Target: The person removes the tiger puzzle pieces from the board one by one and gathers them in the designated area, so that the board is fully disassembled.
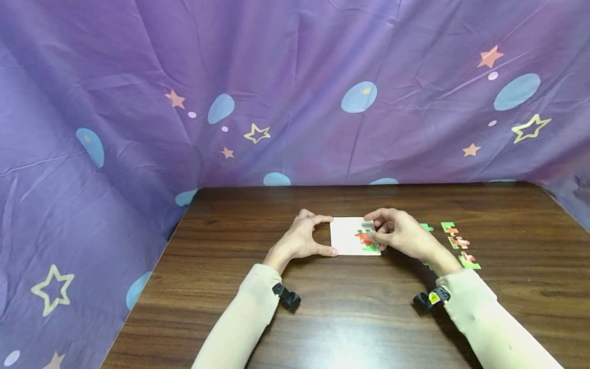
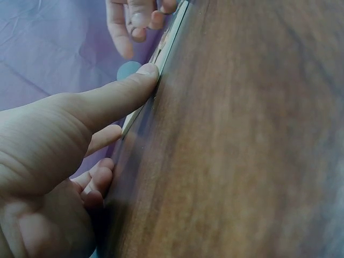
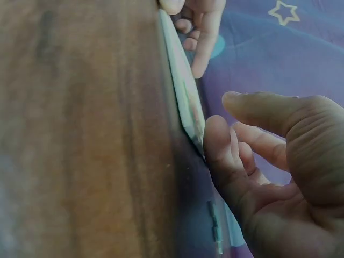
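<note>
A white puzzle board [image 1: 343, 236] lies on the table, with joined red and green puzzle pieces [image 1: 365, 240] on its right part. My left hand [image 1: 301, 240] holds the board at its left end, index finger at the far corner and thumb at the near corner. In the left wrist view that thumb [image 2: 121, 97] presses on the board's edge [image 2: 173, 40]. Over the right end of the board is my right hand [image 1: 398, 233], its thumb and index finger apart. The right wrist view shows these fingers [image 3: 217, 134] beside the board's end, with no piece visible between them.
Several loose puzzle pieces [image 1: 459, 242] lie on the wooden table [image 1: 345, 312] to the right of the board. Another green piece [image 1: 427, 227] shows partly behind the right hand. A purple curtain [image 1: 295, 92] with stars hangs along the table's far and left edges.
</note>
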`<action>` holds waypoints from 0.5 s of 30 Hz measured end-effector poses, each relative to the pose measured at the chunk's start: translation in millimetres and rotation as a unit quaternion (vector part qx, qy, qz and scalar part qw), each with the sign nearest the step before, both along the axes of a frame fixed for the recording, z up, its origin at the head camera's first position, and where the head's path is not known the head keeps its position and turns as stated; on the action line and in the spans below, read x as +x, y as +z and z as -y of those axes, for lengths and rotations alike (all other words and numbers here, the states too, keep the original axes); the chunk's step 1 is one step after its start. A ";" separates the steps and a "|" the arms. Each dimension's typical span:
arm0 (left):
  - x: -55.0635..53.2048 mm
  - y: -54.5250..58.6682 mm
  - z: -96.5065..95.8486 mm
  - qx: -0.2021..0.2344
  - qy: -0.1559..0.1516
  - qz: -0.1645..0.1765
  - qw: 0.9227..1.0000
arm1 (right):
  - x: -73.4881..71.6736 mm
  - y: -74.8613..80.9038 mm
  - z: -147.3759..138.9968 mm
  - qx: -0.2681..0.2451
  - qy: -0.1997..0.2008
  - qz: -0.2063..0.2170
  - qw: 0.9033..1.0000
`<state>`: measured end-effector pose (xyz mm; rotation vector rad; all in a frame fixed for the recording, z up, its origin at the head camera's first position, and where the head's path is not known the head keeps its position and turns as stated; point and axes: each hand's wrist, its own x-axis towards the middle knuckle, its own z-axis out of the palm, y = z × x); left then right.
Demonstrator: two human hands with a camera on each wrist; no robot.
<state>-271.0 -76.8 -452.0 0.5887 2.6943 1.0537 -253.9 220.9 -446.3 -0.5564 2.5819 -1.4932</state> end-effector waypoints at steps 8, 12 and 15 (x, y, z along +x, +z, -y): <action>0.3 0.4 0.3 -0.001 0.000 -0.002 1.000 | 0.3 -4.9 0.1 0.054 0.019 -0.012 0.998; 0.5 0.6 0.3 -0.003 0.000 0.000 1.000 | 1.4 -5.2 1.8 0.070 0.008 -0.014 0.997; 0.5 0.7 0.3 -0.002 0.001 0.002 1.000 | 1.3 -5.3 2.6 0.072 0.004 -0.011 0.997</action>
